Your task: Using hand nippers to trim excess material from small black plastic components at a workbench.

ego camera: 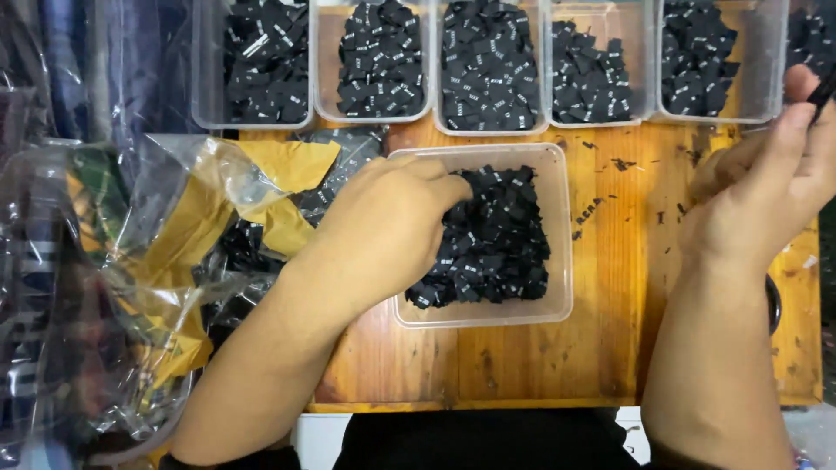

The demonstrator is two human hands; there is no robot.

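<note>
Where the left hand dips curled fingers into one near tub of black labels, the right hand pinches a dark label. Five tubs line the wooden table; crumpled plastic bags crowd the left.

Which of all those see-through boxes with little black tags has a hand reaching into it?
The lone clear box in the middle of the wooden table: the left hand dips into its tags. The row of boxes behind stands untouched.
</note>
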